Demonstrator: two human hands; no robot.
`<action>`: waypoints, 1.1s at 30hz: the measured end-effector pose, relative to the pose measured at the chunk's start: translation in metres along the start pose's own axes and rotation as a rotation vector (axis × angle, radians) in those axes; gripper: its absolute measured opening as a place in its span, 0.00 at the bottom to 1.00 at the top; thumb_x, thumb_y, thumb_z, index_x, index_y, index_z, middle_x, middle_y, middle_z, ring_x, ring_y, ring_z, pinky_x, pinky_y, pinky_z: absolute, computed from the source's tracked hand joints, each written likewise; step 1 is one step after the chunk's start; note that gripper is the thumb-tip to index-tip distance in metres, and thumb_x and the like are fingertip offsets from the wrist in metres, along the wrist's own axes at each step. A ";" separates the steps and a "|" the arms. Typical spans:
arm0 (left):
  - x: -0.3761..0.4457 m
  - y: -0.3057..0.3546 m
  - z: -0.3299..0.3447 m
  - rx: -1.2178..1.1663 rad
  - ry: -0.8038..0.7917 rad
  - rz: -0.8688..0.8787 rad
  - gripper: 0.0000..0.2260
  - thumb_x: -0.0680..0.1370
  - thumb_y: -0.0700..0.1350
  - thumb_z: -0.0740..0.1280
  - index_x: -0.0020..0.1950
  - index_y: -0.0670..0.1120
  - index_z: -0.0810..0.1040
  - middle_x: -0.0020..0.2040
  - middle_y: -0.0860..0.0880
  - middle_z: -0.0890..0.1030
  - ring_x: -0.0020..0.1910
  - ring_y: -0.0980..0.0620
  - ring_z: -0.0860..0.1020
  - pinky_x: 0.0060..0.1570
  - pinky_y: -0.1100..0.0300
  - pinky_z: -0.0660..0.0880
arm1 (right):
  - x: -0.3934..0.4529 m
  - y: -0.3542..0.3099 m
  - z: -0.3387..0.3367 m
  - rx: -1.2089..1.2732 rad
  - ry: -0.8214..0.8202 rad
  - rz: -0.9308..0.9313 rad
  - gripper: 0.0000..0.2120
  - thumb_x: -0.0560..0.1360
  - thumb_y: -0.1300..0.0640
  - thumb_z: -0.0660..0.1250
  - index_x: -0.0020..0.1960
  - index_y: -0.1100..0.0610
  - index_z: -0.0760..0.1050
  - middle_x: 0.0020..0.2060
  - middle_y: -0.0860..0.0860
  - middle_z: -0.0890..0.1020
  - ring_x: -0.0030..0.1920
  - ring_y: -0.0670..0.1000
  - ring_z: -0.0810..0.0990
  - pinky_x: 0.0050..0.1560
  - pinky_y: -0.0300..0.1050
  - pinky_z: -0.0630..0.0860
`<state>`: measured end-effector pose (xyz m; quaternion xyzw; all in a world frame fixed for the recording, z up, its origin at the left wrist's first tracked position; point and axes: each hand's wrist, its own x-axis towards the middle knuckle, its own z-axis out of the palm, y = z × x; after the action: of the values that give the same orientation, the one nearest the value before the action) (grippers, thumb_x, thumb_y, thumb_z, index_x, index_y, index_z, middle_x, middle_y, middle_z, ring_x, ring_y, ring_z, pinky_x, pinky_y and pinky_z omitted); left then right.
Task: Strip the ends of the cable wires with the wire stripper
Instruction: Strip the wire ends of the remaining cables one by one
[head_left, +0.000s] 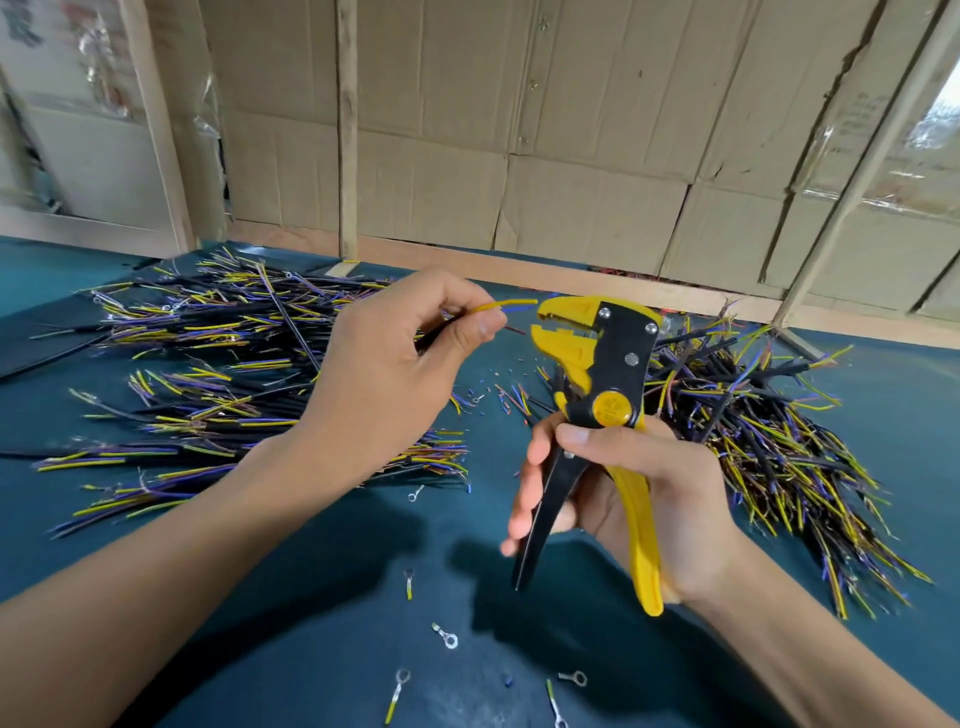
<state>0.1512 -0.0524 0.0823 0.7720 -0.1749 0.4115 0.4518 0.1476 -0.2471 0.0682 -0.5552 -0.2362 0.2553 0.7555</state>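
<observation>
While you hold tool and cable above it, the stock reads as follows, largest first.

Backdrop: flattened cardboard sheets (519, 119) line the wall behind your desk, with pale wooden battens (347, 130) running upright across them.

Desk: your desk (322, 597) has a dark teal cover and carries everything below.

Left cable pile: a broad heap of black-sheathed cables (208, 374) lies under and beyond your left forearm, its yellow, blue and purple wire ends fanned out toward the near left.

Right cable pile: a second heap (769, 426) lies behind and to the right of your right hand, wire ends pointing mostly toward the near right.

Wire stripper: the yellow-and-black wire stripper (608, 364) stands upright off the desk, head uppermost, its yellow jaws parted and facing left.

Right hand: your right hand (639, 499) grips the stripper's handles, thumb laid across just below the round yellow pivot, fingers round the black handle, the yellow handle against your palm.

Left hand: your left hand (395, 364) pinches one cable between thumb and forefinger.

Held cable: the cable's wire ends (511, 304), one yellow above one blue, point right and stop just beside the stripper's parted jaws; whether they touch cannot be told.

Ring terminals: several loose ring terminals (447, 636), some on short yellow wire stubs, lie scattered on the near desk.

Offcuts: tiny insulation scraps (493, 387) dot the desk between the two piles.
</observation>
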 end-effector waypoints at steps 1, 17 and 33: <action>-0.001 0.000 0.000 0.011 -0.005 0.014 0.03 0.79 0.44 0.70 0.47 0.46 0.81 0.40 0.53 0.79 0.36 0.51 0.75 0.39 0.58 0.70 | 0.000 0.000 0.000 0.001 -0.003 0.008 0.09 0.71 0.59 0.65 0.41 0.65 0.80 0.34 0.65 0.78 0.33 0.65 0.81 0.39 0.62 0.80; -0.003 -0.006 0.001 0.001 -0.016 0.064 0.02 0.79 0.45 0.70 0.48 0.47 0.81 0.38 0.52 0.80 0.35 0.48 0.76 0.40 0.53 0.71 | 0.001 0.000 -0.001 -0.007 -0.010 0.028 0.09 0.71 0.59 0.65 0.41 0.65 0.81 0.34 0.65 0.79 0.34 0.65 0.82 0.41 0.62 0.80; -0.001 -0.005 0.000 -0.056 -0.079 0.013 0.03 0.77 0.47 0.71 0.47 0.49 0.83 0.41 0.56 0.84 0.41 0.49 0.82 0.45 0.45 0.78 | 0.001 -0.001 -0.003 -0.021 0.037 0.025 0.10 0.68 0.59 0.64 0.36 0.66 0.79 0.30 0.65 0.77 0.29 0.63 0.79 0.38 0.62 0.79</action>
<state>0.1537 -0.0502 0.0790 0.7735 -0.2094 0.3786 0.4632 0.1501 -0.2491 0.0688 -0.5706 -0.2180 0.2519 0.7506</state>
